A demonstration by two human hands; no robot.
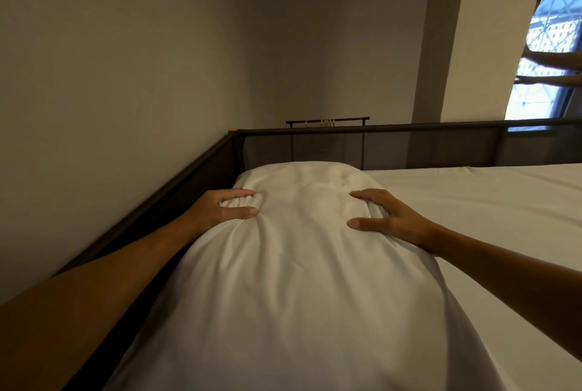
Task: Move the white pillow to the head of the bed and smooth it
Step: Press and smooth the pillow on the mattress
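The white pillow (299, 252) lies lengthwise along the left side of the bed, its far end close to the dark headboard rail (362, 131). My left hand (220, 209) grips the pillow's left edge, fingers and thumb pinching a fold of fabric. On the right edge my right hand (390, 217) does the same, fingers curled over the top and thumb pressing the cover. The pillow surface is creased between the hands. Its near end runs out of the bottom of the view.
A white sheet covers the mattress (488, 201) to the right. A dark side rail (176, 182) runs along the wall on the left. Behind the headboard stands a thin black rack (327, 121). Another person's arms (554, 69) show by the window at far right.
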